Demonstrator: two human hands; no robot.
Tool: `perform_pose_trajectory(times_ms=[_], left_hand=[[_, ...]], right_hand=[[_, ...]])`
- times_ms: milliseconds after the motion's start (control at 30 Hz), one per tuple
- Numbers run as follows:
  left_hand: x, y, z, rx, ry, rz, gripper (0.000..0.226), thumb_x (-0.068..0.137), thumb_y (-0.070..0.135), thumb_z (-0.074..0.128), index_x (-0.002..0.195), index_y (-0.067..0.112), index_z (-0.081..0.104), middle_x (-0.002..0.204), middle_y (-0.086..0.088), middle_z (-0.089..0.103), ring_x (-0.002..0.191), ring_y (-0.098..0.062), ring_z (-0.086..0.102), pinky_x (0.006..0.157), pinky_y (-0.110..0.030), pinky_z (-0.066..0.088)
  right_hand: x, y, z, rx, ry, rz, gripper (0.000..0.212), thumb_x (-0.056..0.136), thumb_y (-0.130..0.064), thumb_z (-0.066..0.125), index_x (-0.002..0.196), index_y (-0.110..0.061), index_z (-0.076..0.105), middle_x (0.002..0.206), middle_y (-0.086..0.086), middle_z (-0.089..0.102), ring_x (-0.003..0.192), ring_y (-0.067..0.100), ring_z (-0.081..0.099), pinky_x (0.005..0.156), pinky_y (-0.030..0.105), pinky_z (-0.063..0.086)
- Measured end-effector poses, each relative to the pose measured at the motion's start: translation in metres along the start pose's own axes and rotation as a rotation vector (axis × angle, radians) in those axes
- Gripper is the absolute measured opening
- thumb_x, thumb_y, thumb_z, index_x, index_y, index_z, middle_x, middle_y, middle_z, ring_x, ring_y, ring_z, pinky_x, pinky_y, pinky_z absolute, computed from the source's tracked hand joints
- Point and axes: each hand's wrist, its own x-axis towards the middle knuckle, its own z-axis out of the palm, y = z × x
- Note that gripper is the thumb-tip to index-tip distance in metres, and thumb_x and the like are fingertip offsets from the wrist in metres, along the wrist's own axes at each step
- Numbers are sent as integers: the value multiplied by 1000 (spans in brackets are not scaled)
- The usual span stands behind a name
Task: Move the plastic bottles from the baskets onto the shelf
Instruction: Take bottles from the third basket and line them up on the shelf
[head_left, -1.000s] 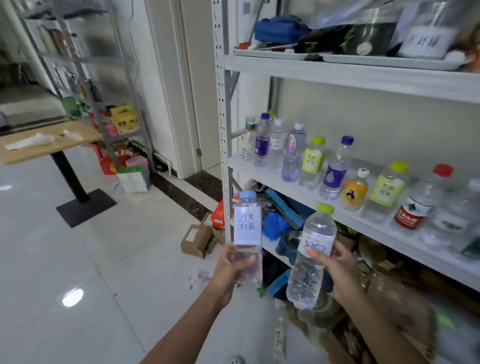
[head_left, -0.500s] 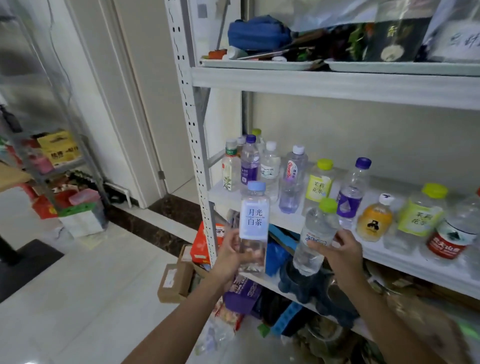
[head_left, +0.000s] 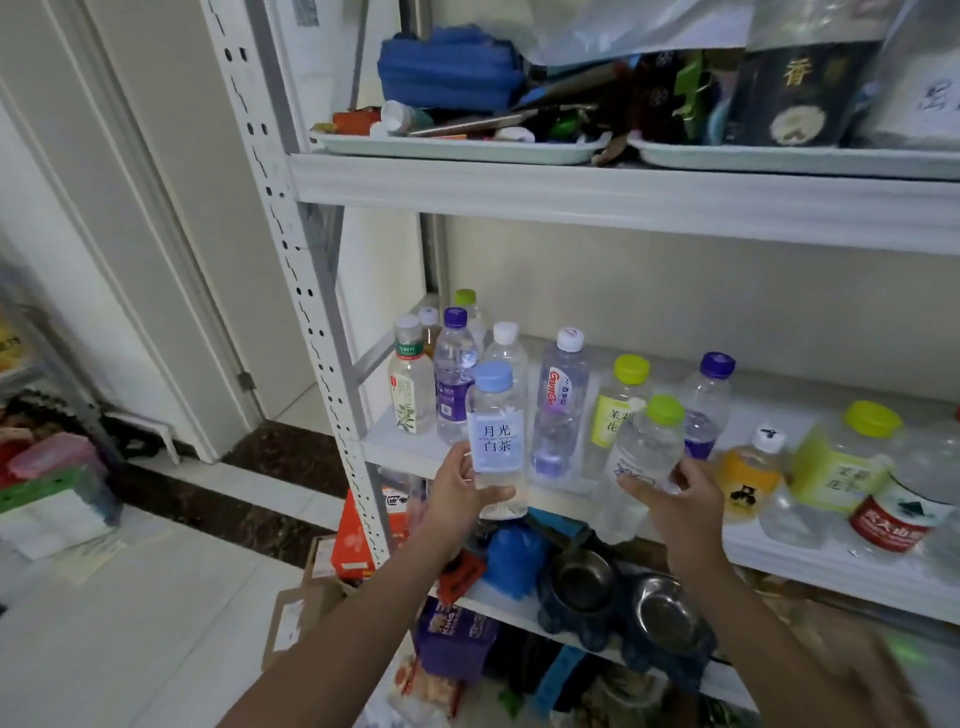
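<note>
Left hand (head_left: 457, 491) gripping the blue-cap bottle (head_left: 496, 441) and right hand (head_left: 685, 501) gripping the green-cap bottle (head_left: 644, 457) have reached the shelf (head_left: 400, 451), seemingly ready for placing.

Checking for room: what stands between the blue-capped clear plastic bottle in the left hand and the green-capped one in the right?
Head view: a white-capped clear plastic bottle with red lettering stands on the white shelf behind that gap.

Floor: I see glossy white tiles (head_left: 130, 623) near left — a dark stone border (head_left: 234, 501) beyond.
Wall (head_left: 675, 291): cream, far right.
Door frame (head_left: 171, 291): white, far left.
</note>
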Motion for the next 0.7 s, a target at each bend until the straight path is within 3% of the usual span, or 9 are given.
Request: perform_pose_trajectory(times_ms=[133, 200, 267, 367, 433, 533, 633, 700], left_hand=[[33, 0, 3, 197, 27, 26, 56, 63, -8, 82, 110, 10, 57, 106, -1, 66, 95, -16, 62, 62, -10, 49], [48, -1, 2, 284, 47, 55, 59, 61, -4, 85, 111, 7, 55, 106, -2, 64, 97, -19, 61, 69, -14, 47], [62, -3, 2, 362, 33, 83, 60, 60, -1, 87, 109, 10, 54, 109, -3, 63, 97, -20, 60, 78, -25, 47], [75, -7, 2, 431, -16, 85, 59, 59, 4, 88, 106, 18, 56, 113, -4, 62, 100, -22, 60, 84, -31, 49], [81, -9, 1, 490, -37, 95, 59, 59, 8, 89, 110, 14, 59, 115, -5, 61, 101, -23, 60, 90, -36, 51], [87, -9, -1, 545, -63, 108, 61, 60, 11, 90, 114, 11, 61, 117, -7, 62, 102, -22, 62, 93, -37, 51], [89, -7, -2, 577, -87, 117, 65, 61, 13, 89, 119, 10, 61, 120, -7, 61, 104, -21, 61, 94, -35, 51], [89, -6, -2, 594, -87, 132, 66, 62, 14, 89, 121, 10, 60, 121, -7, 61, 104, -22, 61, 95, -38, 51]], right_hand=[[17, -3, 9, 63, -4, -13, 41, 65, 1, 83, 101, -8, 65, 103, 4, 63, 101, 26, 62, 86, 34, 51], [23, -5, 13, 54, 1, -32, 40, 65, 2, 82, 100, -6, 64, 98, -1, 62, 100, 27, 62, 84, 30, 51], [31, -3, 15, 20, 4, -36, 39, 66, -1, 83, 100, -7, 64, 104, 9, 61, 99, 27, 61, 87, 34, 51], [38, 2, 17, -76, 4, -56, 41, 65, -5, 85, 99, -14, 63, 108, 11, 57, 95, 21, 59, 79, 21, 47], [40, 5, 19, -146, -8, -78, 44, 65, -8, 85, 101, -18, 61, 107, 7, 54, 95, 14, 57, 74, 9, 42], [41, 11, 21, -165, -20, -112, 49, 67, -8, 84, 104, -24, 57, 104, -3, 48, 90, -12, 51, 68, -3, 39], [39, 17, 25, -109, -31, -88, 55, 69, -7, 83, 108, -30, 53, 111, -5, 45, 97, -7, 51, 74, 4, 42], [36, 25, 27, -45, -59, -47, 62, 69, -3, 82, 120, -24, 52, 122, -2, 47, 108, 4, 52, 82, 12, 43]])
